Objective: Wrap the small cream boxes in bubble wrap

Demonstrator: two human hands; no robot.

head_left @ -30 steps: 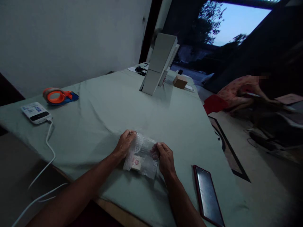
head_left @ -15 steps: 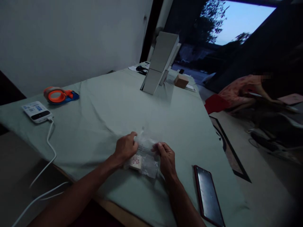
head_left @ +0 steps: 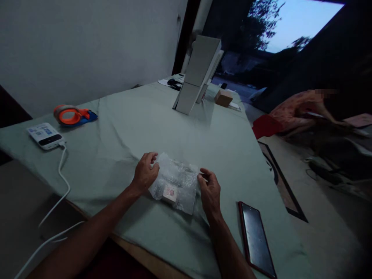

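Note:
A sheet of clear bubble wrap [head_left: 184, 180] lies spread on the cloth-covered table in front of me. On its near part sits a small pale box [head_left: 170, 193] with a reddish print on top. My left hand [head_left: 146, 172] is at the sheet's left edge, fingers bent and apart, with nothing gripped. Off the right edge is my right hand [head_left: 209, 190], its thumb and fingers loosely parted and holding nothing. Whether the fingertips of either hand brush the plastic I cannot tell.
A phone [head_left: 257, 238] lies to the right. At left are an orange tape dispenser [head_left: 74, 116] and a white device [head_left: 46, 136] with a cable. Tall grey boxes [head_left: 197, 73] and a brown carton [head_left: 223, 98] stand farther back. Another person [head_left: 299, 110] is at far right.
Both hands have let go of the bubble wrap and moved apart, the left to the left and the right slightly right. The sheet now lies flatter and spread wider around the small box.

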